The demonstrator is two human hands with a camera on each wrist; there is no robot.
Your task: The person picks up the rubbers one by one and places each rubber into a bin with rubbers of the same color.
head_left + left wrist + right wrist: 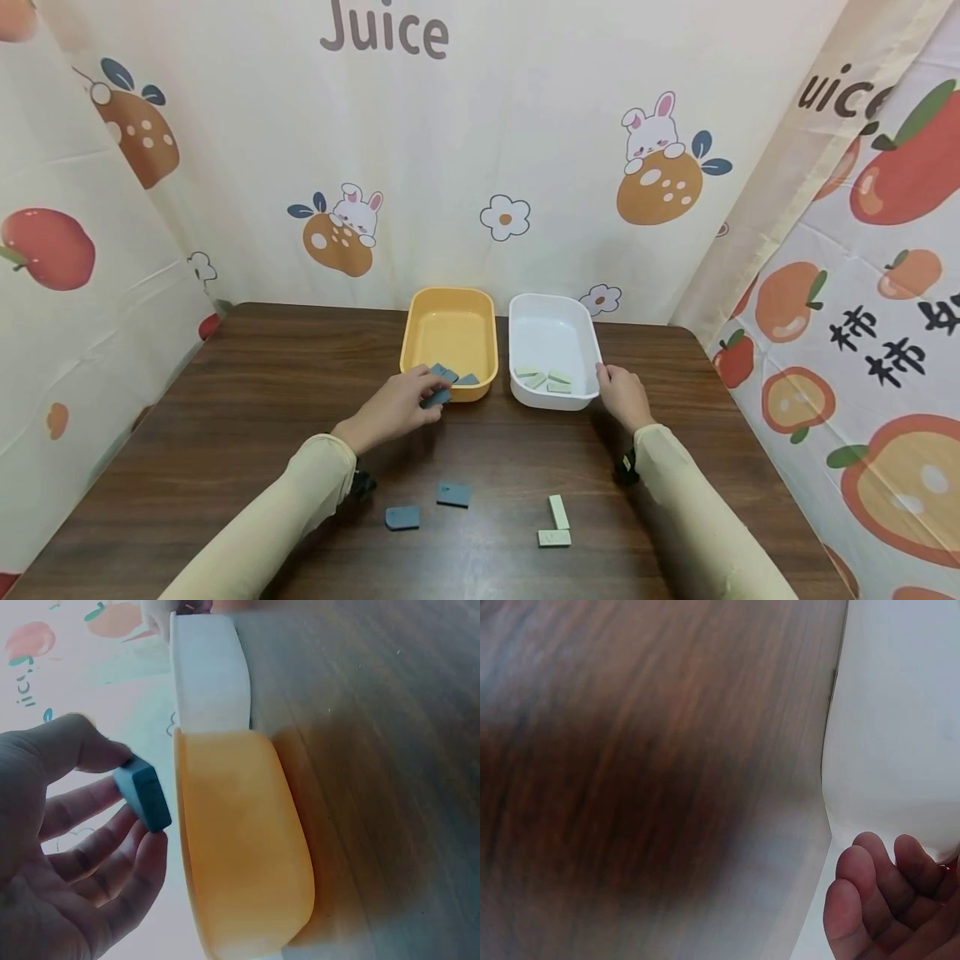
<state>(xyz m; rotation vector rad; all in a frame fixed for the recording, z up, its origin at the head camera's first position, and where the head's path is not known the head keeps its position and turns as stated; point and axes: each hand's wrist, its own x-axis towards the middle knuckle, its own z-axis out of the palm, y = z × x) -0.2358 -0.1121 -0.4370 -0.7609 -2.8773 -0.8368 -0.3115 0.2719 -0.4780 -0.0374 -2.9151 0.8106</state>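
My left hand (401, 402) pinches a blue-grey block (146, 793) between thumb and fingers at the near rim of the yellow bin (452, 329). Several blocks of that same colour (467, 380) lie at the near end inside this bin. On the right, my right hand (624, 393) grips the right rim of the white bin (551, 333), its fingers (855, 870) outside the wall in the right wrist view. Inside the white bin, several pale green blocks (536, 381) lie toward the near end.
Two blue-grey blocks, one with rounded corners (402, 517) and one rectangular (453, 494), lie on the brown table (300, 375) left of centre. Nearer the right arm are two pale green blocks (554, 538), one pointing away. A printed curtain (450, 150) hangs behind the bins.
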